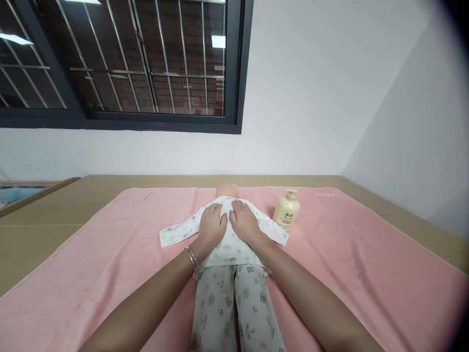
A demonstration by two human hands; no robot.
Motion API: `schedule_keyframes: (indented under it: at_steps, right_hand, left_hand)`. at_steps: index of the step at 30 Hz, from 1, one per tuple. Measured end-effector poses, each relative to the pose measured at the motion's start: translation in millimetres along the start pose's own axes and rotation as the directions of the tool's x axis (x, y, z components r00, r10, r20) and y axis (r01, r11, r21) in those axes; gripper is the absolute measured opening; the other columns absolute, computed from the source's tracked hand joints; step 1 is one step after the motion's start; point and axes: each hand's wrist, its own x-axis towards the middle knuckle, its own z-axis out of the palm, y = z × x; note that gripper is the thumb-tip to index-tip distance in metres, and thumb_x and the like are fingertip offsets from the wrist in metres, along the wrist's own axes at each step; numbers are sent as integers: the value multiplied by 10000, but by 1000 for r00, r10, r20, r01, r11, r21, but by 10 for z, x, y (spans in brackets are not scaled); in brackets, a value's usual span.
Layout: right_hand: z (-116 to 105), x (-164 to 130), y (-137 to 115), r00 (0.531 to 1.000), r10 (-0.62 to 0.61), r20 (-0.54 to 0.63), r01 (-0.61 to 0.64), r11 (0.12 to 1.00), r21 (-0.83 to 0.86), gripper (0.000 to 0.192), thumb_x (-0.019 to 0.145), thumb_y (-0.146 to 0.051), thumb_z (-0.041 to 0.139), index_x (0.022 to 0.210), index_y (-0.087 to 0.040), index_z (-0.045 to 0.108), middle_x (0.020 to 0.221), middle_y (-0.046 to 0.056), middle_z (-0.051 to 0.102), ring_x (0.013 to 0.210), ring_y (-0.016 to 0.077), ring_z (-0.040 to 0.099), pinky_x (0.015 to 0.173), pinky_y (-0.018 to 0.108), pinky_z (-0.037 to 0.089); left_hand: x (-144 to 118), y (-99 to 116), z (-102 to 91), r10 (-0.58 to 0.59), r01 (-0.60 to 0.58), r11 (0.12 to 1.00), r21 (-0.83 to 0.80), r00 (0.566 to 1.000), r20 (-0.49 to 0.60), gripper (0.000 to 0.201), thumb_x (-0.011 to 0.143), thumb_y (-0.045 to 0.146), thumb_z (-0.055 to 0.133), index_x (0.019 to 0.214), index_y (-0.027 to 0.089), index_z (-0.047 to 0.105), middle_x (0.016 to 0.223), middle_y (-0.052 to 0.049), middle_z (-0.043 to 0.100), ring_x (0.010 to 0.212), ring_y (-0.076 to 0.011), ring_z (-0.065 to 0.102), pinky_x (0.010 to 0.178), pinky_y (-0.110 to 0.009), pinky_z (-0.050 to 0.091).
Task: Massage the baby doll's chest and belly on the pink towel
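Note:
A baby doll in a white top (230,249) and white trousers (214,303), both with a small green and brown print, lies stretched out on a pink sheet. Its bald head (226,190) points toward the wall, and the long sleeves spread to both sides. My left hand (212,224), with bracelets at the wrist, rests flat on the left of the doll's upper body. Beside it my right hand (244,221) lies flat on the right half, fingers extended. Both hold nothing. Whether the doll lies face up or down I cannot tell.
A pale yellow pump bottle (287,210) stands on the pink sheet (337,254), right of the doll, close to its sleeve. The sheet covers a tan surface (47,215) against a white wall. A dark-framed window (146,122) with bars is above at left.

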Motion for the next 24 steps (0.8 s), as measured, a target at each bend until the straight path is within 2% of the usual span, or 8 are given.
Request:
schedule_keyframes:
  at_steps: [4,8,14,18,21,24]
  right_hand:
    - [8,26,75,997,-46,68,46,999,2,491,985,-269,292,1432,-93,394,1490,152,384,1394,240,310,1144,407,203]
    - [-32,37,63,995,-67,69,70,996,-48,472,978,-259,314,1407,-99,431,1470,148,417,1378,252,340,1126,404,235]
    - [-92,-70,-202,999,-21,-26,16,985,-172,325,917,-185,393,1113,-107,639,1154,155,661,1141,248,561,1033,351,347]
    - [-81,-162,-318,997,-64,-46,51,971,-232,280,897,-172,416,974,-123,680,1031,148,695,1053,248,601,1005,335,371]
    - [-51,-161,-290,997,-39,-70,25,980,-195,344,915,-195,393,1103,-82,658,1146,160,668,1157,253,559,1052,341,337]
    - [-21,-91,-183,998,19,-56,-25,994,-103,450,947,-251,356,1300,-44,543,1350,169,547,1310,263,437,1110,368,277]
  left_hand:
    - [-27,38,-35,40,-38,997,60,999,-36,331,909,253,403,1164,155,589,1089,-132,650,1059,-285,573,944,-443,448]
    - [4,0,-8,-27,29,998,52,999,-32,447,875,264,444,1299,129,490,1188,-149,618,1128,-304,551,970,-466,443]
    - [108,-77,-4,-78,85,995,-56,991,108,569,835,223,424,1387,91,400,1399,-170,500,1293,-305,455,1099,-488,339]
    - [107,-101,8,-51,62,992,-108,993,103,584,841,218,406,1413,106,373,1432,-156,473,1344,-288,408,1134,-504,290]
    - [79,-118,38,-18,26,995,-96,997,81,531,861,217,393,1384,128,422,1423,-132,490,1355,-279,397,1142,-516,274]
    - [52,-113,49,26,-22,998,-57,998,64,447,889,218,387,1305,114,513,1362,-132,553,1303,-276,456,1127,-504,305]
